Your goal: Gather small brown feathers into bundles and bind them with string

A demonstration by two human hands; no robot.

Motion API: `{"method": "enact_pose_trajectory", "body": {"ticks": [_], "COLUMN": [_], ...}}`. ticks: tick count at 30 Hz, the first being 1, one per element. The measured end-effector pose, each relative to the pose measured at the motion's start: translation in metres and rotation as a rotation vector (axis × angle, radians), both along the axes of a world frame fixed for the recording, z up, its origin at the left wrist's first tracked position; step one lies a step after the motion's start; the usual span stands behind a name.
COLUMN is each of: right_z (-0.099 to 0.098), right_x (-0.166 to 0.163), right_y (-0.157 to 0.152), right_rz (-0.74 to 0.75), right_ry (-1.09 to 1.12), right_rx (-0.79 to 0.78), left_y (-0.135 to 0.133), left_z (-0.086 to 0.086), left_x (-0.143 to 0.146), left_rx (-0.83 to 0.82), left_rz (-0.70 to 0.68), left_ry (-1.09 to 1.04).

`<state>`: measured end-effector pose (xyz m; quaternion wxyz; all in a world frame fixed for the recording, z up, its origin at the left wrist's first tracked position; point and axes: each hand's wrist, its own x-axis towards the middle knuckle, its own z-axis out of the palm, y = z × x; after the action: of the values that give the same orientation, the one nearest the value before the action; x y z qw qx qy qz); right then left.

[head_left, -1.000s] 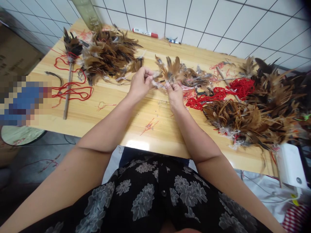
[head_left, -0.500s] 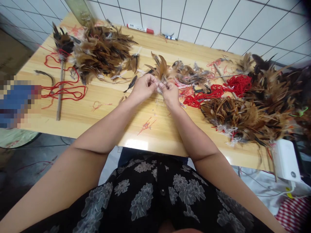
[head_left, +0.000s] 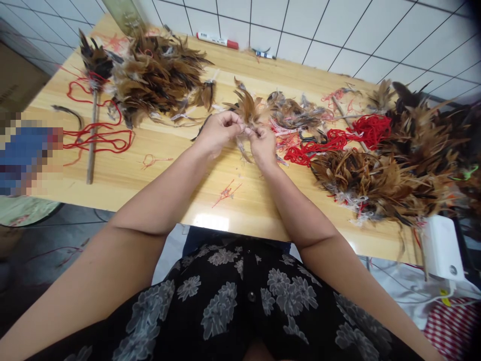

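My left hand [head_left: 221,131] and my right hand [head_left: 262,145] meet over the middle of the wooden table [head_left: 180,170], fingers pinched together. Between their fingertips is the base of a small brown feather bunch [head_left: 248,106], its tips fanning away from me. A few wispy strands hang below the pinch. Just beyond my right hand lie loose feathers and pinkish-red string scraps [head_left: 287,133]. A dark feather pokes out beside my left hand. My fingers cover the exact spot where the bunch is gripped.
A big feather heap [head_left: 161,82] lies at the back left, beside a feather-topped stick [head_left: 92,135] with red cord. To the right are bundled red cord [head_left: 370,131] and another feather heap [head_left: 391,180]. A red-capped marker [head_left: 217,40] lies by the wall; a white device [head_left: 442,246] hangs at the right edge.
The feather bunch has tilted slightly in my fingers, and wispy strands now hang below it. Both hands stay pinched close together in nearly the same place.
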<state>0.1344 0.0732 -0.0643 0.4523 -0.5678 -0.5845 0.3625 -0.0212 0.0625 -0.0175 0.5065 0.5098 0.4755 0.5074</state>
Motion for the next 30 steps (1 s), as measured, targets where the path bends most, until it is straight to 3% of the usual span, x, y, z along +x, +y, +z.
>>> {"method": "enact_pose_trajectory", "body": {"ticks": [6,9,12,16,23,27,30], "right_z": [-0.011,-0.015,-0.016,-0.019,-0.023,-0.022,-0.025], "right_x": [0.001,0.003,0.005,0.008,0.011,0.011,0.012], "right_y": [0.005,0.007,0.010,0.014,0.018,0.017,0.019], "right_rz": [0.076,0.073,0.067,0.068,0.048,0.016,0.009], "right_ry": [0.186,0.193,0.192,0.199,0.179,0.207,0.202], "right_rx": [0.000,-0.015,-0.032,-0.024,-0.027,-0.004,0.019], "left_y": [0.008,0.010,0.011,0.011,0.018,0.023,0.025], "left_z": [-0.018,-0.016,-0.004,0.009,-0.010,-0.007,-0.001], "left_x": [-0.004,-0.010,-0.026,-0.045,-0.040,-0.049,-0.056], "left_rx": [0.062,0.111,0.188,0.249,0.313,0.278,0.218], "left_rz": [-0.100,-0.095,-0.113,-0.266,-0.383,-0.337,-0.167], "left_ry": [-0.038,0.016,0.187,0.487,0.839,0.821,0.677]}}
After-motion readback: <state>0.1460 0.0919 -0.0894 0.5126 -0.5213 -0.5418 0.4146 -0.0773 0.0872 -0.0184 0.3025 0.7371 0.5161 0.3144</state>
